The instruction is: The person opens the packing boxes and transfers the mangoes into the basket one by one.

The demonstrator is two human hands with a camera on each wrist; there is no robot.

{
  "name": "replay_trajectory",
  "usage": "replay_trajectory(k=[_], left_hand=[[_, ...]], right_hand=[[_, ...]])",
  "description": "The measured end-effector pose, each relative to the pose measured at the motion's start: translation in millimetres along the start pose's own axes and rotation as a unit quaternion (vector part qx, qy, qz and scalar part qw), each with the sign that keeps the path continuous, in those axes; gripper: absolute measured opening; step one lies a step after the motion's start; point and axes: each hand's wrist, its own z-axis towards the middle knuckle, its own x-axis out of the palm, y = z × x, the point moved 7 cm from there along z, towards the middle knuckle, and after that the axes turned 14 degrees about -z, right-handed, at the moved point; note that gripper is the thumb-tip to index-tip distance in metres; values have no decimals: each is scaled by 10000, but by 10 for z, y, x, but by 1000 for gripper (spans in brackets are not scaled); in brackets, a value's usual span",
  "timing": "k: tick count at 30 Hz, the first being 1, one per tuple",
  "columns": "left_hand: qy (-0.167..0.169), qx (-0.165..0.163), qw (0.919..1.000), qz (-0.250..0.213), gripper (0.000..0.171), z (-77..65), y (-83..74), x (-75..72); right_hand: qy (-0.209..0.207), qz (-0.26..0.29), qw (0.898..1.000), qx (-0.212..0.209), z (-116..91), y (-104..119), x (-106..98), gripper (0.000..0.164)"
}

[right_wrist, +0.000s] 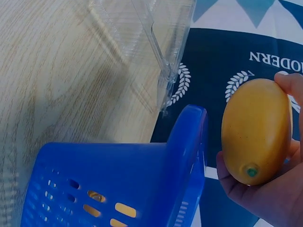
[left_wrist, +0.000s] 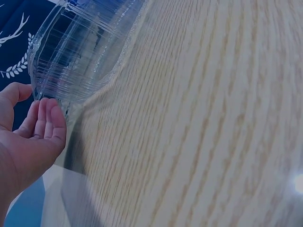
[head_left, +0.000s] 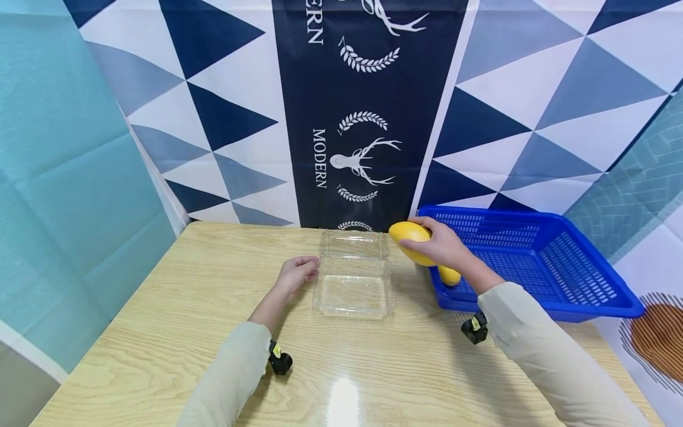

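My right hand (head_left: 440, 242) grips a yellow mango (head_left: 411, 240) in the air, just left of the blue basket's near-left rim. In the right wrist view the mango (right_wrist: 257, 132) shows a small green stem spot, with fingers and thumb around its sides. A clear plastic clamshell box (head_left: 353, 287) lies spread on the table, its lid (head_left: 354, 244) folded back toward the wall. At the box's left edge, by the hinge, my left hand (head_left: 297, 274) pinches the rim between thumb and fingertips. The left wrist view shows the hand (left_wrist: 38, 127) at the box's ribbed end (left_wrist: 71, 71).
A blue perforated basket (head_left: 533, 314) stands at the table's right, with a yellow fruit (head_left: 449, 276) inside its left end, partly hidden by the right hand and wrist. The wooden table (head_left: 213, 332) ends at a patterned cloth wall (head_left: 352, 118). Teal cloth (head_left: 80, 178) hangs at left.
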Motion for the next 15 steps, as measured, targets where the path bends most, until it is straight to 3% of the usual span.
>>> replay_trajectory(k=[7, 15], left_hand=[[-36, 14, 10000, 24, 33, -186, -155, 72], [5, 6, 10000, 39, 35, -226, -181, 88]], right_hand=[[-46, 15, 10000, 53, -14, -50, -22, 80], [-18, 128, 9998, 163, -36, -84, -48, 79]])
